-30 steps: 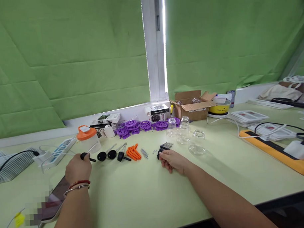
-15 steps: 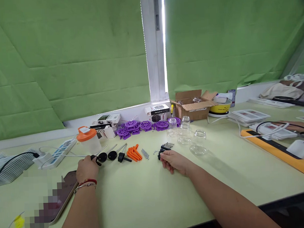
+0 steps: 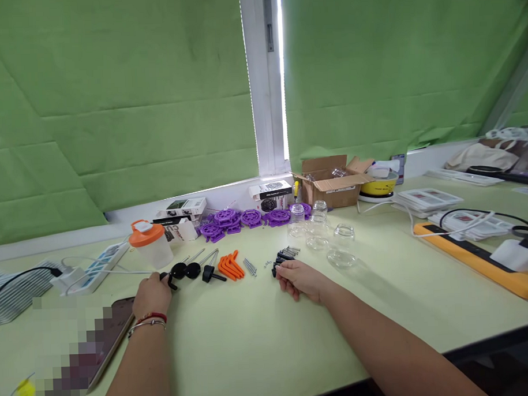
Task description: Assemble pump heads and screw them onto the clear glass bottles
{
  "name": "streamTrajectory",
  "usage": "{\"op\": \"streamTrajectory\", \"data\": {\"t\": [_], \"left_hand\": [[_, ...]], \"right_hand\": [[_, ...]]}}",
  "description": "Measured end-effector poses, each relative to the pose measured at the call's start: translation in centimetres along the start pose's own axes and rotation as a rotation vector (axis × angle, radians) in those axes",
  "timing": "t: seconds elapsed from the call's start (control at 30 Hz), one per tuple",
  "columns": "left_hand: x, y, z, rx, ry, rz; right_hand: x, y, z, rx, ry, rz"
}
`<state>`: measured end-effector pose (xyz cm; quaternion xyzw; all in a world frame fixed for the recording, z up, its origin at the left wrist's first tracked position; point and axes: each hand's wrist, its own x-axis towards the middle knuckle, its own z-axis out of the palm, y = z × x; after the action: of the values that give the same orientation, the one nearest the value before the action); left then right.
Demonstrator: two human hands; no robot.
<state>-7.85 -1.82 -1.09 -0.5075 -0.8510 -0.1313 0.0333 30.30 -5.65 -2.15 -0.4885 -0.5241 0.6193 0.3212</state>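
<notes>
Laying out parts on the desk looks nearly done to me: my left hand pinches a black-handled rod, leftmost, unreleased; my right hand touches black pieces, grip unclear.

A pale yellow-green surface meets a white sill along its far edge. Above that edge, green sheeting covers the window on both sides of a whitish upright frame. Bright daylight enters through a narrow slit beside the frame. Below the surface's near right edge, it is dark.
</notes>
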Motion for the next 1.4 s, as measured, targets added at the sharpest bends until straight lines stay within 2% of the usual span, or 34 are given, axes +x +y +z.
{"op": "streamTrajectory", "data": {"t": [0.87, 1.1, 1.2, 1.3, 1.4], "left_hand": [[-1.2, 1.2, -1.1, -0.024, -0.020, -0.015], [-1.9, 1.4, -1.6, -0.040, 0.011, -0.042], [-2.6, 1.7, -2.0, -0.048, 0.055, -0.058], [-3.5, 2.2, -2.7, -0.071, 0.168, -0.039], [-4.8, 3.0, -3.8, -0.082, 0.334, 0.090]], "right_hand": [[0.0, -0.1, 0.0, -0.001, -0.006, 0.000], [0.0, 0.0, 0.0, -0.012, -0.007, -0.006], [-0.1, -0.1, 0.1, -0.016, -0.003, -0.004], [-0.3, -0.2, 0.2, -0.017, -0.006, -0.007], [-0.4, -0.2, 0.1, -0.023, -0.007, -0.037]]}}
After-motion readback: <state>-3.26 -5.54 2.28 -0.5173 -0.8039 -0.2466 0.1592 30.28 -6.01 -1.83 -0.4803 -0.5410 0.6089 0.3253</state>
